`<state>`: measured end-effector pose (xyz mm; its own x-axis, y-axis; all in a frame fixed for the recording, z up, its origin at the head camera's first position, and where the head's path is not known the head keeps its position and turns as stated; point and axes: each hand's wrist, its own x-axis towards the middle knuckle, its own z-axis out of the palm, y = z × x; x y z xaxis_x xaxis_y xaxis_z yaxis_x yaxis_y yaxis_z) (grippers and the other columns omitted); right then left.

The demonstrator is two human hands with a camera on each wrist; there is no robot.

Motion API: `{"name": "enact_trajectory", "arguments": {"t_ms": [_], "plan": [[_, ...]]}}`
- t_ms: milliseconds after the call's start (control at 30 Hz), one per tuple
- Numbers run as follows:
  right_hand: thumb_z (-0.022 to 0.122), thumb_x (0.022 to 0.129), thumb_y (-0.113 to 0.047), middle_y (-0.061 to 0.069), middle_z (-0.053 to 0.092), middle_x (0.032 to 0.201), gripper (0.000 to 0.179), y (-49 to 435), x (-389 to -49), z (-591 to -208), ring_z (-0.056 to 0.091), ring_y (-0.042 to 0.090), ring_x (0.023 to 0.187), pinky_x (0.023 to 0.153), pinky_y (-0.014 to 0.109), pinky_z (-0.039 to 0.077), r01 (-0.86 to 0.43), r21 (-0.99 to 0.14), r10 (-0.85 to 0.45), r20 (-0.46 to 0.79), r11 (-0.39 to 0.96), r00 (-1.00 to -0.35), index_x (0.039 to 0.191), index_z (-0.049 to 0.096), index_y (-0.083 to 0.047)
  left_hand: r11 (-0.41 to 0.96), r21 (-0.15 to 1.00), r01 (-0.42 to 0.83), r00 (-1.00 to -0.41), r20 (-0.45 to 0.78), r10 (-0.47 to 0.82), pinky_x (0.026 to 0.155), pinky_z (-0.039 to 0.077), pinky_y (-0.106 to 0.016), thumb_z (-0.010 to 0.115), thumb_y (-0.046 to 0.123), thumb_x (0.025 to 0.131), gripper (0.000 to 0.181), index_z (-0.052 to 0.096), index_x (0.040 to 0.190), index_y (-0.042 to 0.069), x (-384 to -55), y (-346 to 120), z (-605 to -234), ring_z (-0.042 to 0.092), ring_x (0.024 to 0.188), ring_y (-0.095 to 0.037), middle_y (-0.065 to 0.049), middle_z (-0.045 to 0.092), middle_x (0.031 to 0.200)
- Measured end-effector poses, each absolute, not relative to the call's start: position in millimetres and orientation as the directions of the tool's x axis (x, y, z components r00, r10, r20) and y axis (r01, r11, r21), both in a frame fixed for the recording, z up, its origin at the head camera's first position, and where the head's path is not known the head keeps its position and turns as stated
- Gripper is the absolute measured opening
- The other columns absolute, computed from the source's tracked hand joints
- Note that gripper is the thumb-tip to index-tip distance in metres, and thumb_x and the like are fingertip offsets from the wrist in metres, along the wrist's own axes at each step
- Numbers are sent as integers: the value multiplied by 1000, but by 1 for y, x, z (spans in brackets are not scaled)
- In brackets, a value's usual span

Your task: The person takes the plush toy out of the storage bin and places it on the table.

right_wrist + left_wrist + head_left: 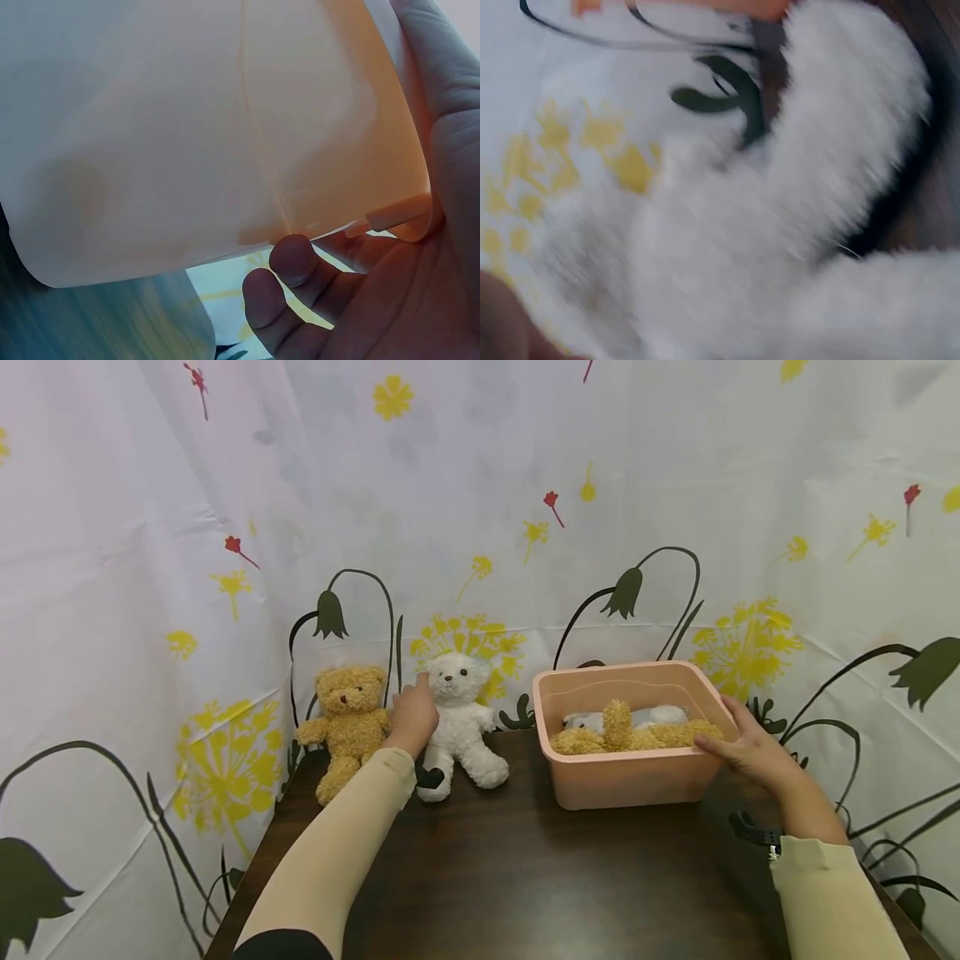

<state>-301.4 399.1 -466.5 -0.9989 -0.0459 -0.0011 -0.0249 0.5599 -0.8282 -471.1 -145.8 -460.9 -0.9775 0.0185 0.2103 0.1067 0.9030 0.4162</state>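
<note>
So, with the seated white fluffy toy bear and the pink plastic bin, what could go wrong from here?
The left hand is close to the white fluffy toy bear; a bump might topple it.
The golden fluffy toy bear sits beside that hand and could be knocked too.
Only the right hand grips the pink plastic bin, at one end, so a pull might tilt it.

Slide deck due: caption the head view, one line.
Right hand grips a pink bin of plush toys; left hand at a white bear beside a golden bear.
</note>
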Motion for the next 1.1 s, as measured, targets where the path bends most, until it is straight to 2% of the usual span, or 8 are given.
{"name": "enact_trajectory", "arguments": {"t_ms": [67,133,300,367,500,733,1000,1100], "plan": [[68,108,-42,41,22,169,110,399,-302,-467,42,56,146,111,57,48,-20,-828,-41,-3,560,-999,175,-14,-12,886,449,114,-946,323,-42,96,50,-68,53,2,109,52,46,160,10,-466,-135,-446,56,123,-55,-28,61,134],[68,108,-41,41,22,169,110,400,-302,-467,41,56,146,113,65,44,-17,-829,-36,-4,559,-999,175,-13,-11,868,463,180,-897,439,-48,93,49,-64,54,5,109,39,57,148,9,-459,-119,-428,58,117,-50,-24,64,129],[69,108,-39,40,26,167,109,405,-303,-468,45,54,144,105,49,52,-15,-817,-29,-1,576,-1000,175,-12,-9,833,331,444,-792,580,191,88,54,-55,59,16,111,17,74,119,11,-440,-62,-370,67,105,-39,-14,74,111],[69,108,-40,41,27,167,109,407,-303,-467,45,55,144,105,49,52,-14,-816,-30,-4,578,-1000,175,-13,-11,796,287,533,-771,552,317,90,55,-51,62,23,111,15,74,112,13,-434,-38,-352,68,102,-33,-11,74,107],[69,108,-40,39,26,168,110,404,-302,-466,44,55,146,110,60,47,-11,-828,-36,-10,561,-999,175,-14,-15,735,275,620,-757,457,468,90,53,-43,66,29,111,15,72,108,15,-429,-1,-335,64,98,-26,-9,71,107],[70,107,-44,40,24,169,112,401,-303,-466,41,58,147,114,72,42,-7,-821,-41,-20,571,-999,175,-15,-17,700,294,651,-752,381,538,88,56,-38,67,29,111,14,72,108,16,-445,44,-342,66,99,-21,-4,72,109],[72,105,-47,40,16,173,115,400,-302,-469,40,58,149,115,72,42,16,-820,-19,-33,573,-999,175,-15,-19,659,339,672,-733,174,658,81,56,-34,71,28,109,11,73,109,17,-462,100,-366,68,90,-17,-2,76,109],[73,104,-47,39,19,172,116,398,-304,-468,43,58,147,114,72,42,7,-814,-19,-22,580,-1000,176,-14,-18,652,355,670,-721,101,686,84,57,-34,73,24,108,12,75,113,15,-469,111,-376,70,95,-19,-4,76,115]]}}
